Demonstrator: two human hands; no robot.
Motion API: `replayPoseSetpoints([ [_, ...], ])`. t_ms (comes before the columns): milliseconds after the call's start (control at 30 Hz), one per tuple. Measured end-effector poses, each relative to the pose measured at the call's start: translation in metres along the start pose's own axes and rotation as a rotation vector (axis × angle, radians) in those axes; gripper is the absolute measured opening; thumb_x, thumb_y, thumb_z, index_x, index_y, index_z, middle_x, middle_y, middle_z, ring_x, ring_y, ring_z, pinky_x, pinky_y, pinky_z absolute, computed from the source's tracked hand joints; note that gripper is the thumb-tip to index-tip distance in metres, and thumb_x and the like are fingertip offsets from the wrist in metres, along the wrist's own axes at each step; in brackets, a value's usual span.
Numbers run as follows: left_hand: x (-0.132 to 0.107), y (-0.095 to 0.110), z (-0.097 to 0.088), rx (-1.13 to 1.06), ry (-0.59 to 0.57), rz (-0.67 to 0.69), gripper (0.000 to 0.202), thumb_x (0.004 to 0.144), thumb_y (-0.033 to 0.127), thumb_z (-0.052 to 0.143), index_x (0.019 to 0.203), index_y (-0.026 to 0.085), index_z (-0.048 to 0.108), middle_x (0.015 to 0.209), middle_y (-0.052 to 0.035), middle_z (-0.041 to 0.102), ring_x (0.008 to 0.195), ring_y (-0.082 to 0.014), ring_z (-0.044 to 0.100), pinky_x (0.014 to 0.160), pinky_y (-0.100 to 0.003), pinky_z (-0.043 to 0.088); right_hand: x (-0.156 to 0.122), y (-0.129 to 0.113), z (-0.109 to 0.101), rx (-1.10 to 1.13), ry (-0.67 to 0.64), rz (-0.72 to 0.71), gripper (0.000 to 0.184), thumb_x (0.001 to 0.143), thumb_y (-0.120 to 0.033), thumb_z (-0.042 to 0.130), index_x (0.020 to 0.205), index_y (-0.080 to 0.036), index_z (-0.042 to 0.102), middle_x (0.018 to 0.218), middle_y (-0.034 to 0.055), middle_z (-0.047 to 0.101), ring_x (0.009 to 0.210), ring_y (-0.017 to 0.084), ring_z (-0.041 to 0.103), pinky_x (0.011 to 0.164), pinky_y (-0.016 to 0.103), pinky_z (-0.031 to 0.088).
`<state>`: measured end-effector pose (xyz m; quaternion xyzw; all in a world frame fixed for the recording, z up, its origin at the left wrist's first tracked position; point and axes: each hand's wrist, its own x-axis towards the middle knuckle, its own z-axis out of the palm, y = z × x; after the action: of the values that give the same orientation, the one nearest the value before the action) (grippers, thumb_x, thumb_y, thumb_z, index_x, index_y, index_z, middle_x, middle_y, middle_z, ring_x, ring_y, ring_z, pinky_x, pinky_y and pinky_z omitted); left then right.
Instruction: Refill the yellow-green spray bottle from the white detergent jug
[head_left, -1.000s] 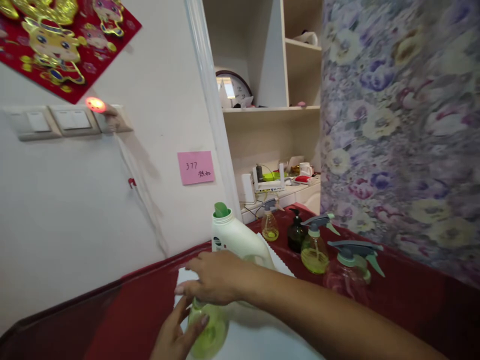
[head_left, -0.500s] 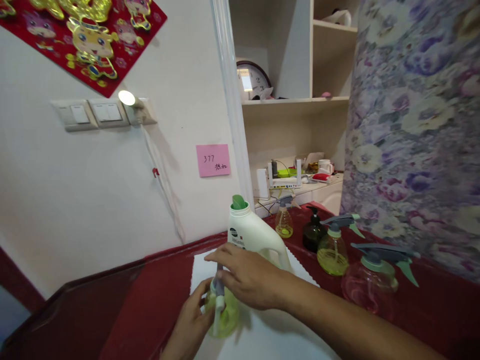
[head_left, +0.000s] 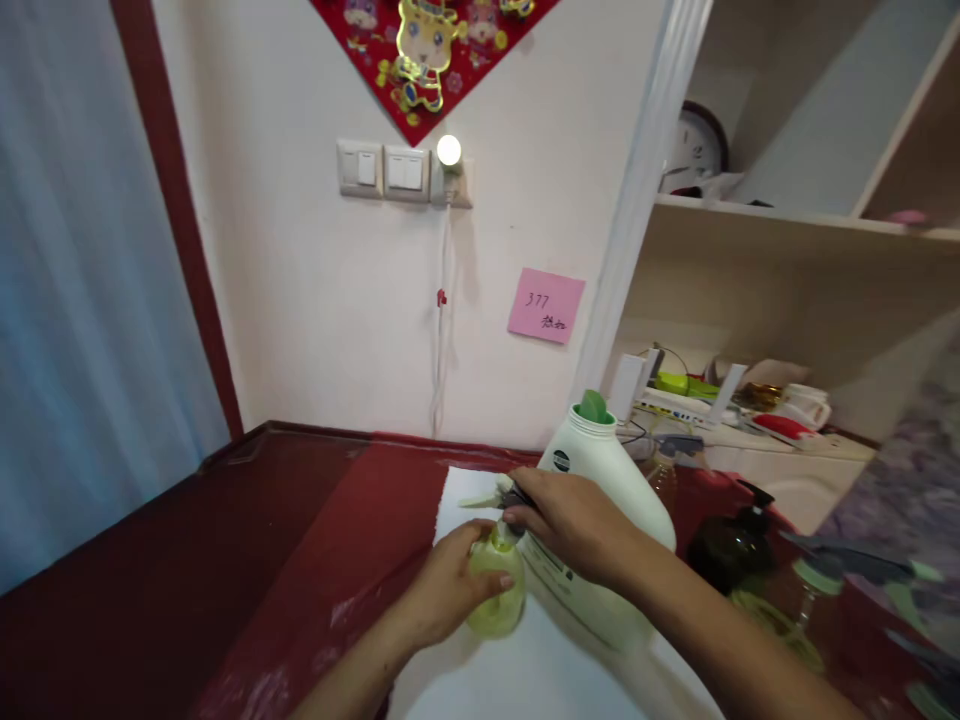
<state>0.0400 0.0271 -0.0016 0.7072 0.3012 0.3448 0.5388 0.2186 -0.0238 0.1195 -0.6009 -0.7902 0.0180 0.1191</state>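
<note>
Left hand (head_left: pixel 450 590) cups the green spray bottle (head_left: pixel 495 590). Right hand (head_left: pixel 574 520) clamps its trigger head (head_left: pixel 506 497) (seating unclear). White jug (head_left: pixel 600 500) waits untouched.

Bright, even light; blurred, warped right edge.

On the wall ahead of me a pink sticky note (head_left: pixel 546 305) reads "377", with handwritten characters under it that I can't make out. The white jug (head_left: pixel 600 500) bears a dark round logo, unreadable.
</note>
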Motion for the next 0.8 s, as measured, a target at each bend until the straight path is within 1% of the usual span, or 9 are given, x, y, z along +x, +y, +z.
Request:
replayPoseSetpoints([
  [133,-0.001,-0.001,-0.001,0.061,0.019,-0.015,0.051,0.070,0.038,0.081,0.115,0.019,0.069,0.117,-0.0097,0.073,0.110,-0.0323,0.063,0.099,-0.043,0.047,0.008,-0.004,0.005,-0.071,-0.042,0.033,0.014,0.098,-0.034,0.059,0.098,-0.019,0.061,0.094,0.0066,0.076,0.085,0.026,0.071,0.063,0.030,0.032],
  [233,-0.002,-0.004,0.000,0.101,0.040,-0.024,0.053,0.069,0.039,0.082,0.117,0.020,0.069,0.120,-0.0093,0.072,0.114,-0.0333,0.061,0.101,-0.043,0.045,0.013,-0.007,0.007,-0.097,-0.070,0.037,0.017,0.099,-0.033,0.057,0.103,-0.018,0.061,0.097,0.0099,0.076,0.087,0.028,0.071,0.063,0.030,0.031],
  [333,-0.003,-0.009,0.001,0.130,0.061,-0.032,0.058,0.068,0.038,0.083,0.121,0.022,0.067,0.127,-0.0092,0.069,0.120,-0.0335,0.058,0.105,-0.043,0.042,0.018,-0.008,0.007,-0.115,-0.106,0.034,0.018,0.098,-0.033,0.055,0.102,-0.017,0.061,0.097,0.0115,0.076,0.087,0.029,0.071,0.063,0.031,0.031],
  [433,-0.004,-0.011,0.002,0.147,0.077,-0.041,0.061,0.068,0.035,0.083,0.124,0.020,0.065,0.130,-0.0109,0.067,0.120,-0.0328,0.058,0.105,-0.043,0.043,0.022,-0.008,0.005,-0.126,-0.136,0.022,0.018,0.098,-0.033,0.053,0.100,-0.017,0.062,0.097,0.0118,0.077,0.087,0.028,0.071,0.062,0.031,0.030],
  [533,-0.005,-0.011,0.003,0.158,0.095,-0.053,0.060,0.068,0.033,0.082,0.124,0.018,0.066,0.130,-0.0126,0.067,0.120,-0.0332,0.058,0.105,-0.045,0.043,0.026,-0.009,0.003,-0.133,-0.160,-0.005,0.018,0.097,-0.033,0.053,0.099,-0.018,0.063,0.095,0.0101,0.077,0.086,0.027,0.072,0.061,0.030,0.031],
  [667,-0.004,-0.013,0.006,0.165,0.115,-0.065,0.060,0.069,0.035,0.082,0.125,0.020,0.066,0.133,-0.0121,0.066,0.124,-0.0348,0.057,0.107,-0.047,0.041,0.031,-0.011,0.005,-0.163,-0.166,0.000,0.018,0.096,-0.033,0.054,0.098,-0.018,0.064,0.091,0.0116,0.077,0.084,0.029,0.072,0.060,0.031,0.029],
  [800,-0.005,-0.017,0.007,0.170,0.133,-0.075,0.064,0.068,0.035,0.083,0.128,0.019,0.066,0.135,-0.0141,0.065,0.126,-0.0363,0.056,0.110,-0.049,0.039,0.033,-0.011,0.009,-0.159,-0.171,-0.017,0.017,0.095,-0.033,0.055,0.097,-0.018,0.064,0.094,0.0113,0.077,0.085,0.028,0.072,0.062,0.032,0.030],
])
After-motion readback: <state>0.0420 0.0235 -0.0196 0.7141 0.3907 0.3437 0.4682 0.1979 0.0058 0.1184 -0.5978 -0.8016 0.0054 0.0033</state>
